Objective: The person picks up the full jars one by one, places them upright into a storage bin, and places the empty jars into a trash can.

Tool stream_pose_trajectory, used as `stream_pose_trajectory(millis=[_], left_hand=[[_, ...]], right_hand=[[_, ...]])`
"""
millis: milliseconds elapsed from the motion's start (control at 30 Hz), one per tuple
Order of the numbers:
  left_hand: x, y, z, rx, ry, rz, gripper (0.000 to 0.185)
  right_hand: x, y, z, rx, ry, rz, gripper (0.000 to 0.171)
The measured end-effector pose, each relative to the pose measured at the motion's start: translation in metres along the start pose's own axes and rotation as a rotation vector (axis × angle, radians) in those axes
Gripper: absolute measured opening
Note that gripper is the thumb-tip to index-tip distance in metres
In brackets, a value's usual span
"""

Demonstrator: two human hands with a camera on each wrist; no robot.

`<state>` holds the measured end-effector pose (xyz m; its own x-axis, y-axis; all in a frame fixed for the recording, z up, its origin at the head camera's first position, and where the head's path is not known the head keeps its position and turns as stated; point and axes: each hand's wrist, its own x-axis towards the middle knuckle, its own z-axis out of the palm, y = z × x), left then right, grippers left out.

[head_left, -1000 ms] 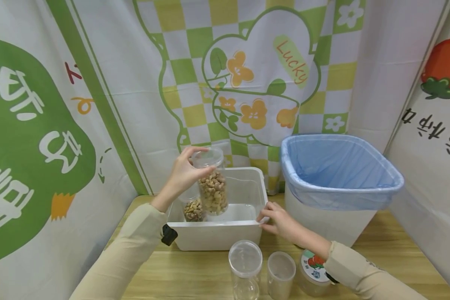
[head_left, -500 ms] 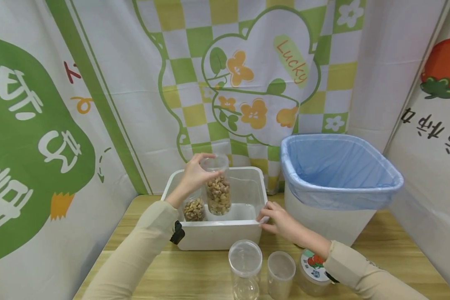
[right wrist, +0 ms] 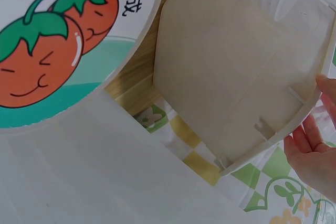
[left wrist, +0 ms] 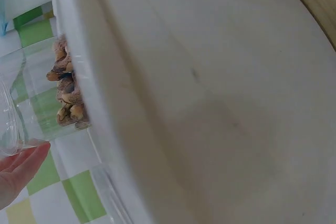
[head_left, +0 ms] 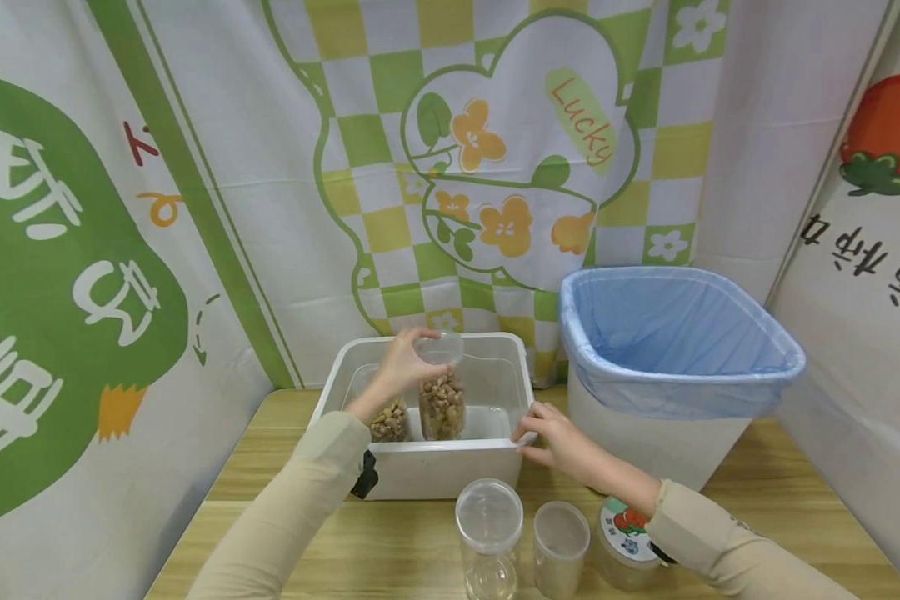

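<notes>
"What do the fingers have hold of?"

"The left hand [head_left: 405, 367] has thumb and fingers curled round a jar of nuts [head_left: 442, 408], near its top, parted only by the jar's width. The right hand [head_left: 558, 437] pinches the rim of the white tub [head_left: 442, 447] at its near right corner."

"And where is that jar?"

"Inside the tub, upright, just behind the front wall. I can't tell whether its base touches the floor."

"Which step would you call this?"

"Setting the jar down in the tub, I'd judge, with the right hand steadying the rim. The next move calls for a settled base, then loosening the left fingers and lifting them straight up, without knocking the second jar [head_left: 388, 421]."

"Count things for me, working outward."

"Two hands, each with a hold. One tub. Two jars of nuts in it, the second to the left, partly hidden by the left hand and wrist. In front, three containers on one wooden table [head_left: 375, 542]: a taller clear one [head_left: 489, 525], a smaller clear one [head_left: 561, 546] and a tomato-lidded one [head_left: 628, 537] partly under the right sleeve. To the right, one bin [head_left: 660, 442] with one blue liner [head_left: 682, 392]."
</notes>
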<state>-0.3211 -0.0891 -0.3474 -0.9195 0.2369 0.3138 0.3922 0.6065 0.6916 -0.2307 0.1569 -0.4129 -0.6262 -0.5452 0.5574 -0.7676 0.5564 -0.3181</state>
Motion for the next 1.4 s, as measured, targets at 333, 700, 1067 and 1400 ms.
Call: stream_pose_trajectory(millis=[333, 700, 1067, 1400], left_hand=[[-0.004, -0.014, 0.012, 0.046, -0.029, 0.010, 0.052], [-0.008, -0.026, 0.020, 0.062, -0.075, 0.015, 0.053], [-0.009, -0.036, 0.023, 0.063, -0.149, 0.029, 0.053], [-0.008, -0.036, 0.020, 0.079, -0.200, -0.016, 0.056]], right_hand=[[0.000, 0.001, 0.001, -0.002, 0.013, -0.018, 0.019], [0.000, 0.000, 0.001, -0.002, 0.021, -0.034, 0.019], [-0.001, 0.001, 0.003, -0.016, 0.021, -0.036, 0.021], [-0.001, 0.002, 0.004, -0.011, 0.027, -0.031, 0.020]])
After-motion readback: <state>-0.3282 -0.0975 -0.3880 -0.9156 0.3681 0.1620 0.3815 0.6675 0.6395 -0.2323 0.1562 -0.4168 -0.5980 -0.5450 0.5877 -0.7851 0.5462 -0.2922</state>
